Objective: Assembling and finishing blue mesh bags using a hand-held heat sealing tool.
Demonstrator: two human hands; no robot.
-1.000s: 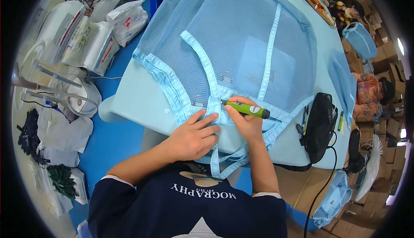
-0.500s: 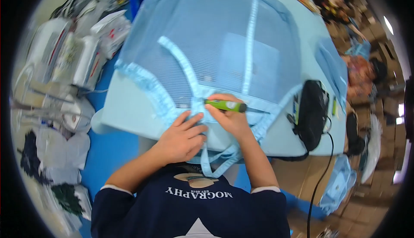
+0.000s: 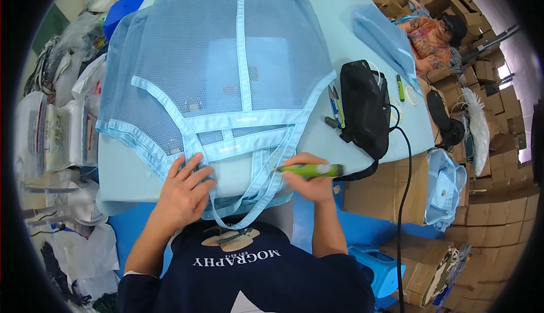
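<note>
A light blue mesh bag (image 3: 175, 47) with pale blue straps (image 3: 247, 119) lies spread over the table in front of me. My left hand (image 3: 186, 194) rests with fingers spread on the bag's lower left strap at the near table edge. In my right hand (image 3: 310, 178) is a thick green marker-shaped tool (image 3: 325, 170) with a dark rear end; its thin tip points left at the crossing straps, touching or just above them. Strap loops (image 3: 243, 222) hang over the near edge against my shirt.
Right of the bag lie a black mesh pouch (image 3: 362, 106), small snips (image 3: 336, 108) and a green pen (image 3: 400, 88). A black cable (image 3: 401, 199) runs down past the edge. Another person (image 3: 430, 41) sits far right with blue mesh fabric (image 3: 379, 35). Cartons (image 3: 391, 185) stand below.
The view has shifted, so the bag sits further left. My right hand has moved with the green tool from the left strap joint to the crossing straps at the right. My left hand stays near the edge.
</note>
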